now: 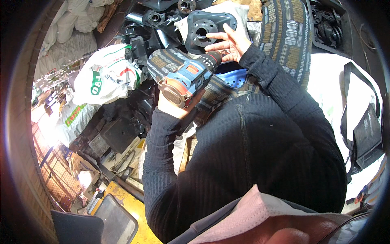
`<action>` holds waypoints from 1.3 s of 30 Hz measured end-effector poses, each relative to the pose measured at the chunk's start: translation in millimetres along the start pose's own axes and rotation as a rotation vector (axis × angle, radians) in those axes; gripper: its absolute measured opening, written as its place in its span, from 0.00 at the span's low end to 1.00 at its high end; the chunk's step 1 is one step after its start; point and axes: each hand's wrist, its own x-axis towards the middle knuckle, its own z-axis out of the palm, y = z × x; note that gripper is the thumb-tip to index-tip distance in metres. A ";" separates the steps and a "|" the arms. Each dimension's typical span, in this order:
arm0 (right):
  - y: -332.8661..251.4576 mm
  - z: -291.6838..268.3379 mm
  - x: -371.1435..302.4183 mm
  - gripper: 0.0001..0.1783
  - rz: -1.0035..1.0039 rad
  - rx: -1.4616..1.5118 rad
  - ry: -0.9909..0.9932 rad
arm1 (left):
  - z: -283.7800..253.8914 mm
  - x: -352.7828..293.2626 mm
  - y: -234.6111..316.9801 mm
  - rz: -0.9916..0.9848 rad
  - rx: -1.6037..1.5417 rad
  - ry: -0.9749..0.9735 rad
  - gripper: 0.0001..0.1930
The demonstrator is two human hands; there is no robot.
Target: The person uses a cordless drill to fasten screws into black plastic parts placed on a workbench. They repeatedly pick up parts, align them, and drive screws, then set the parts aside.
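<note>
My left hand (175, 109) is wrapped round the grip of a blue cordless drill (187, 80). The drill points away and to the right, its dark chuck (212, 61) close under my right fingers. My right hand (232, 44) is open, fingers spread and reaching left over the edge of a black metal hub part (195, 29). That part has a squarish plate and a round flange with holes about a central bore. I cannot tell whether the fingertips touch it or hold anything small. It rests on a white sack (242, 12) just beyond my lap.
More black metal parts (162, 38) are piled at the far left beside a white plastic bag (107, 75). A dark crate of parts (329, 26) stands far right. A blue clog (235, 78) shows between patterned trouser legs (286, 36). Yellow equipment (118, 199) is near left.
</note>
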 end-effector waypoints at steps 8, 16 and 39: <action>6.1 3.7 2.3 0.29 -0.057 0.034 0.082 | -18.7 -8.6 9.8 -0.055 -0.023 -0.002 0.17; 5.6 5.0 -1.6 0.28 0.037 0.148 -0.018 | -23.5 -13.3 9.2 -0.259 -0.313 -0.023 0.21; 18.1 7.4 -1.3 0.14 0.041 0.225 0.127 | -27.4 -15.2 3.0 -0.152 -0.153 0.053 0.18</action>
